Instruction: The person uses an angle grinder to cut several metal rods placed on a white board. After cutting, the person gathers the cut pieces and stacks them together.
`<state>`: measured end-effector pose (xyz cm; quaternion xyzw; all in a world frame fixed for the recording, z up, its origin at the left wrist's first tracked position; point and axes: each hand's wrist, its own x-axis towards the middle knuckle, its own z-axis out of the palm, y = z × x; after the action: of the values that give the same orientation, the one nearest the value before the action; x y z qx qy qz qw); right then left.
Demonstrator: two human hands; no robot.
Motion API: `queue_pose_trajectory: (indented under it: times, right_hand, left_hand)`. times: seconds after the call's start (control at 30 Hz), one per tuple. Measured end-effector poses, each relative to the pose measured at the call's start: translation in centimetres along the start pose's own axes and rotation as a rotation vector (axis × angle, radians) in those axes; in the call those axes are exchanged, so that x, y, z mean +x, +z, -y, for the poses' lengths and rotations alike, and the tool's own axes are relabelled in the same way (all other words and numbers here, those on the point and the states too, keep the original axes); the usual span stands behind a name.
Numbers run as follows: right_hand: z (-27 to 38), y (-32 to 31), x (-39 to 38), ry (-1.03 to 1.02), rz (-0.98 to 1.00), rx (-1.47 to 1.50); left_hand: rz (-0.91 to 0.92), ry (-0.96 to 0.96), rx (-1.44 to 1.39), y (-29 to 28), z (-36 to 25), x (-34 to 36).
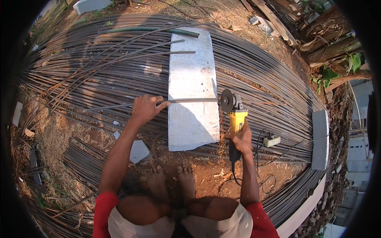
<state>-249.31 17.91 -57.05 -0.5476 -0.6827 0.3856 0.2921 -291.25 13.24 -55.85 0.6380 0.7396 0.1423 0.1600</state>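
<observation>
My right hand [241, 139] is wrapped round the body of a yellow and black angle grinder [237, 122]. Its cutting disc [227, 100] stands at the right end of a steel reinforcing bar [194, 100], and orange sparks [222, 154] fall below it. That bar lies across a pale grey block slab [192, 127]. My left hand [147, 108] closes on the bar just left of the slab, pressing it down. Farther back on the slab rest the ends of several other bars and a greenish rod [158, 30].
A wide layer of steel bars [270, 95] spreads beneath the slab. At the right lie a white extension socket [272, 141], a looped black cord [266, 182] and a grey block [320, 139]. My bare feet [186, 182] are near the slab. Wooden planks [274, 22] lie far right.
</observation>
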Motion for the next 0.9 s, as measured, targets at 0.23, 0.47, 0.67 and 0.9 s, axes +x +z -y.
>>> queue_pose_trajectory:
  times: [0.23, 0.47, 0.67, 0.9]
  right_hand:
    - [2.3, 0.0, 0.3, 0.113, -0.039, -0.088]
    - [2.6, 0.6, 0.7, 0.101, -0.022, -0.111]
    - [1.4, 0.9, 0.7, 0.066, -0.025, -0.081]
    - [1.2, 0.4, 0.5, 0.099, 0.027, -0.134]
  left_hand:
    - [-0.111, 0.057, 0.006, 0.7, 0.8, -0.2]
    - [-0.138, 0.103, 0.022, 0.8, 1.3, -0.3]
    - [-0.11, 0.077, 0.02, 0.6, 1.2, -0.3]
    - [-0.048, 0.026, -0.014, -0.1, 0.5, -0.2]
